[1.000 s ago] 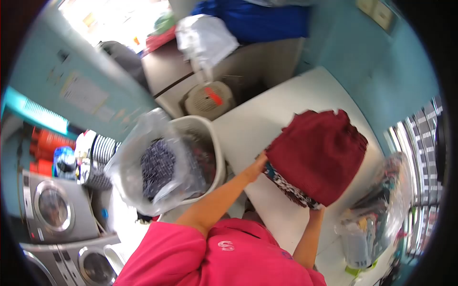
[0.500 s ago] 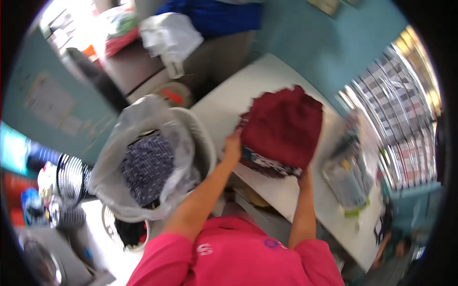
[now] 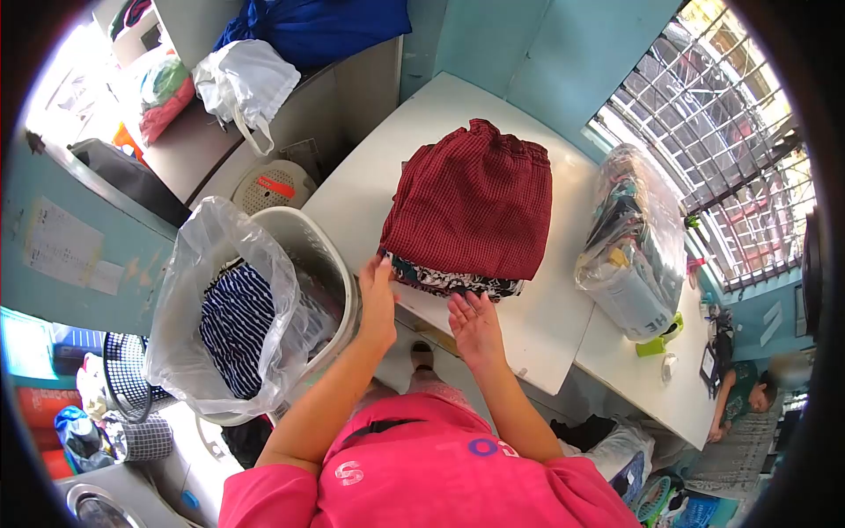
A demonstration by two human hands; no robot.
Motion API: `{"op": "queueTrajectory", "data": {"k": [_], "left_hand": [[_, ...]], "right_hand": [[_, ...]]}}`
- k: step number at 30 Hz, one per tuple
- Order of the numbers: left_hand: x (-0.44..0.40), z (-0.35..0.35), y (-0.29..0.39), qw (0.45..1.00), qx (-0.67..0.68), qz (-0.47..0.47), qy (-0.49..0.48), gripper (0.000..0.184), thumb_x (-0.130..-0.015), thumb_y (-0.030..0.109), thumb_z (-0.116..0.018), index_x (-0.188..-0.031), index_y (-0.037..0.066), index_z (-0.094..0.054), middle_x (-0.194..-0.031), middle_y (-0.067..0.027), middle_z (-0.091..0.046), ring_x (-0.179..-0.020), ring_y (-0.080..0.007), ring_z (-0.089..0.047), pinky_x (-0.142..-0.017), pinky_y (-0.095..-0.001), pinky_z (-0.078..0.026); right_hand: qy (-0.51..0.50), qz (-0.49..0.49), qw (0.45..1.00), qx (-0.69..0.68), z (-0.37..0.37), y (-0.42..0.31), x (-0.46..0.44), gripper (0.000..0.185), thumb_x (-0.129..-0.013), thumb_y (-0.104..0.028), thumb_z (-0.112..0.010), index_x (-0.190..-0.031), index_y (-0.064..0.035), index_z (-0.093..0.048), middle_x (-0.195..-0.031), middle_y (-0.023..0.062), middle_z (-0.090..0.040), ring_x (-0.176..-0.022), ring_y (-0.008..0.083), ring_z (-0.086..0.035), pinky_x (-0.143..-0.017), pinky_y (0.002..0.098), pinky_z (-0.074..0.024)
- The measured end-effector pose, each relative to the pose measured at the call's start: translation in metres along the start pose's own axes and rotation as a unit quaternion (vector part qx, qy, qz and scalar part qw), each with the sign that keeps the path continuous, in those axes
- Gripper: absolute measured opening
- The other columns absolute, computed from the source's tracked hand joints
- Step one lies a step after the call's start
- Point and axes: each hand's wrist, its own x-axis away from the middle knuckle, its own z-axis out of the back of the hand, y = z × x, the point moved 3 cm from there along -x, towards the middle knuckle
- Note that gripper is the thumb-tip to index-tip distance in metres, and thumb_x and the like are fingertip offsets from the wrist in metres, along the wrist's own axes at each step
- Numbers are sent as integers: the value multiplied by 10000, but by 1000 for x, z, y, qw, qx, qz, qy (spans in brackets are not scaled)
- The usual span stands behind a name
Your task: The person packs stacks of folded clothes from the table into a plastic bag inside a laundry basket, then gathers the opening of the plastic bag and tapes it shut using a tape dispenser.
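A stack of folded clothes lies on the white table (image 3: 352, 207). On top is a dark red checked garment (image 3: 475, 202) with a gathered waistband; black-and-white patterned cloth (image 3: 458, 282) shows beneath it at the front. My left hand (image 3: 377, 299) is open, its fingertips at the stack's left front corner. Just before the front edge, my right hand (image 3: 475, 330) is open with the fingers stretched out and the palm showing. Whether its fingertips touch the cloth I cannot tell. Neither hand holds anything.
To the left stands a white basket (image 3: 350, 299) lined with a clear plastic bag (image 3: 167, 343), with a blue-and-white striped cloth (image 3: 236, 326) inside. A clear bag of folded clothes (image 3: 629, 238) sits at the table's right. Farther right, a person (image 3: 744, 392) leans by a second table.
The clothes stack has come down flat on the table, and both hands have let go of it. My right hand has moved left along its front. The view has shifted.
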Motion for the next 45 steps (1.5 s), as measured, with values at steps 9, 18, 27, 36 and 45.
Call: {"op": "queueTrajectory", "data": {"k": [9, 18, 27, 36, 45], "left_hand": [[10, -23, -8, 998, 37, 50, 8, 716, -709, 447, -666, -1184, 51, -307, -1091, -75, -414, -967, -164, -432, -765, -320, -381], [-1, -32, 10, 994, -103, 23, 23, 823, -670, 380, -713, -1219, -54, -281, -1148, -145, -423, -1031, -213, -429, -821, -321, -382], [-17, -50, 19, 989, -141, -33, -11, 592, -634, 198, -691, -1098, -43, -413, -977, -114, -534, -817, -189, -523, -688, -307, -408], [11, -84, 43, 996, -65, 42, -53, 309, -644, 190, -660, -901, 101, -515, -752, 12, -532, -620, -86, -487, -519, -256, -345], [65, -74, 11, 987, -10, -35, -159, 569, -731, 127, -662, -1224, 6, -404, -1166, -82, -500, -1067, -174, -461, -930, -310, -349]], "right_hand": [[21, -30, 998, -46, -7, 10, -17, 271, -866, -254, -463, -1023, -40, -408, -1047, 137, -486, -1046, 274, -496, -863, 358, -426], [27, -37, 988, -149, 3, 33, -27, 171, -808, -15, -434, -978, -36, -429, -1085, 165, -502, -1050, 293, -515, -811, 347, -480], [-157, -40, 976, -142, -10, 53, -45, 258, -797, 19, -427, -1048, -38, -442, -1089, 138, -550, -1001, 249, -560, -757, 315, -520], [-125, 86, 940, -307, -41, -7, -73, 344, -916, -229, -364, -1187, -32, -438, -1157, 91, -540, -1054, 256, -533, -883, 452, -457], [-168, -2, 967, -189, -82, -2, -95, 366, -912, -265, -366, -1185, -32, -442, -1155, 101, -539, -1043, 264, -534, -878, 447, -454]]}}
